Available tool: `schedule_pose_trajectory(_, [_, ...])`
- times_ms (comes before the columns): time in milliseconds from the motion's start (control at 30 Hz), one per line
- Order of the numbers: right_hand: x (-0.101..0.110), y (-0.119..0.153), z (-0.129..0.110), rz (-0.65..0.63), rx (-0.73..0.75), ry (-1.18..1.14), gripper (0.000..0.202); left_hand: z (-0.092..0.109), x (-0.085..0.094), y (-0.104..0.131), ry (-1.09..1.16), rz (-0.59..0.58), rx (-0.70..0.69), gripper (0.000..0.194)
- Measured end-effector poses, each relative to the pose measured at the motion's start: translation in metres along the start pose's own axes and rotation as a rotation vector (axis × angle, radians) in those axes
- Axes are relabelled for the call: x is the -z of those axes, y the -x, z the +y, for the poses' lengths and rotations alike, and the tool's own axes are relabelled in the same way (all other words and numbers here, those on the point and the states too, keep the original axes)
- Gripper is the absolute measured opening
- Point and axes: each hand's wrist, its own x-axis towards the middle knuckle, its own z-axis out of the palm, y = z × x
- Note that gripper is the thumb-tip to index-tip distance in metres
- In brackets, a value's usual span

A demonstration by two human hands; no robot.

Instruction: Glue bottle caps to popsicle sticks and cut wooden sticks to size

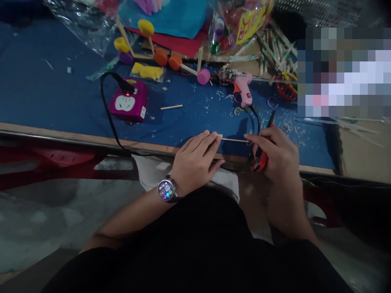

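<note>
My left hand (197,156), with a smartwatch (166,189) on the wrist, lies at the table's front edge. Its fingers are close together and press a thin wooden stick (234,140) against the blue surface. A short, pale piece of wood (220,136) shows by its fingertips. In my right hand (279,150) are red-handled pliers (261,159), their dark tip pointing away from me. The index finger and thumb of that hand are at the stick's right end. Much of the pliers is hidden by the fingers.
A pink glue gun (243,87) lies beyond my right hand. Left stands a purple power box (130,101) with a black cable (107,110). Another stick (171,107) lies between. Farther back are stick pieces with coloured caps (175,61), scissors (287,87) and plastic bags (88,24).
</note>
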Motion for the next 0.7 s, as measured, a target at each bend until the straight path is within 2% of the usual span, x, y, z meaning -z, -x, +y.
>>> schedule_pose_trajectory(100, [0.004, -0.002, 0.006, -0.07, 0.027, -0.033, 0.025, 0.0, 0.001, 0.0, 0.0, -0.016, 0.006, 0.058])
schedule_pose_trajectory(267, [0.01, -0.005, 0.017, 0.027, 0.116, -0.005, 0.017, -0.002, 0.0, 0.001, -0.012, -0.011, -0.006, 0.061])
schedule_pose_trajectory(467, [0.01, -0.004, 0.036, 0.319, 0.001, 0.065, 0.016, -0.003, -0.001, 0.002, -0.033, -0.01, -0.019, 0.066])
schedule_pose_trajectory(600, [0.014, 0.001, 0.056, 0.273, -0.084, 0.133, 0.03, -0.001, 0.005, 0.0, -0.046, -0.02, -0.025, 0.062])
schedule_pose_trajectory(700, [0.018, 0.006, 0.064, 0.322, -0.073, 0.154, 0.034, 0.0, 0.011, -0.003, -0.005, -0.049, -0.004, 0.059])
